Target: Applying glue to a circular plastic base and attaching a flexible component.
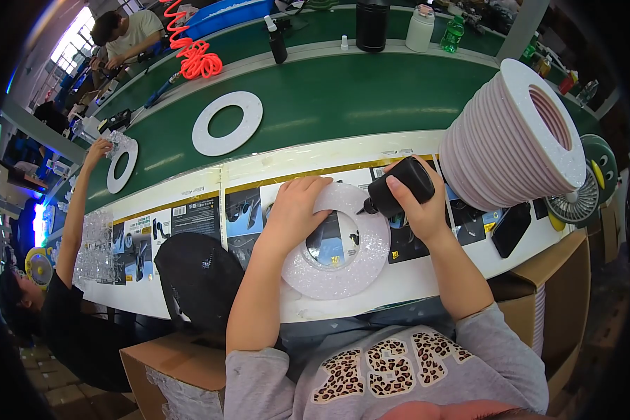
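Note:
A flat, white, glittery ring [369,269] lies on the worktable before me. My left hand [299,210] grips its upper left rim, with the thumb reaching toward the central hole. A black squeeze bottle [402,185] is in my right hand [427,210], fingers wrapped around it. The bottle is tilted so its thin nozzle points down at the ring's upper right face; whether the tip touches cannot be made out. To the right leans a tall stack of similar rings [479,143]. One more white ring [253,115] lies on the green belt beyond.
At the right are a black phone [511,231], a small fan [574,203] and a cardboard box [563,301]. A black rounded thing [196,276] sits left of my arm. On the left a co-worker's hand [99,150] reaches to another ring [123,168]. Bottles [420,29] line the back.

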Available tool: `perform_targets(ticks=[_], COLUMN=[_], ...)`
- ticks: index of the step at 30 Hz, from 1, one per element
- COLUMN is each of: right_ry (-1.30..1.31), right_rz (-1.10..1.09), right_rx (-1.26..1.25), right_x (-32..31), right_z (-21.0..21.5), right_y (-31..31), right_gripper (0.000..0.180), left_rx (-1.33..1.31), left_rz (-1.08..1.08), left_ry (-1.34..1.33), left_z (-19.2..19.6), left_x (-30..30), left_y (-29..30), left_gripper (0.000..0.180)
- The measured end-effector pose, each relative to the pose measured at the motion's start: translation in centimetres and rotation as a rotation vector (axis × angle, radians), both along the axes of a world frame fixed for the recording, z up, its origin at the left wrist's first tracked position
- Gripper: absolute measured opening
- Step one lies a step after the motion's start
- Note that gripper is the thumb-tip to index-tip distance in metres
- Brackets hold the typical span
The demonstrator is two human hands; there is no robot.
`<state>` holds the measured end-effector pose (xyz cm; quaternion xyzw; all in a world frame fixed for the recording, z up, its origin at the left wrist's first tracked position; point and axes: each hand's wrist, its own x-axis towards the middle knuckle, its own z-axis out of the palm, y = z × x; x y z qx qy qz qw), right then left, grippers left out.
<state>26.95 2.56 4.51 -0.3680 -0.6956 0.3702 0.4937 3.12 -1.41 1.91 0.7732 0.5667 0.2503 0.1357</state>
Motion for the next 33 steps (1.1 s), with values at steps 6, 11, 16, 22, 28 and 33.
perform_targets(ticks=[6,11,16,22,28,33], right_ry=[0.114,0.193,0.169,0.116,0.105,0.094], right_rz=[-0.018,-0.064,-0.14,-0.163,-0.149,-0.154], right_rx=[-0.075,-0.06,-0.007,0.005,-0.025,-0.004], right_x=[0.0,0.3,0.6,0.6,0.4,0.4], right_z=[0.6,0.6,0.5,0.4,0.4,0.1], right_y=[-0.3,0.1,0.5,0.6,0.6,0.8], right_gripper=[0.022,0.022,0.021,0.02,0.02,0.02], left_rx=[-0.01,-0.031,-0.012,-0.034,-0.036,-0.053], left_rz=[-0.009,0.005,0.066,0.079,0.081,0.087], left_ry=[-0.028,-0.071,-0.046,-0.056,-0.055,-0.045], left_z=[0.3,0.3,0.6,0.7,0.7,0.8], left_x=[-0.3,-0.8,-0.7,-0.6,-0.6,-0.5], left_y=[0.0,0.0,0.0,0.0,0.1,0.0], left_gripper=[0.059,0.055,0.054,0.054,0.054,0.054])
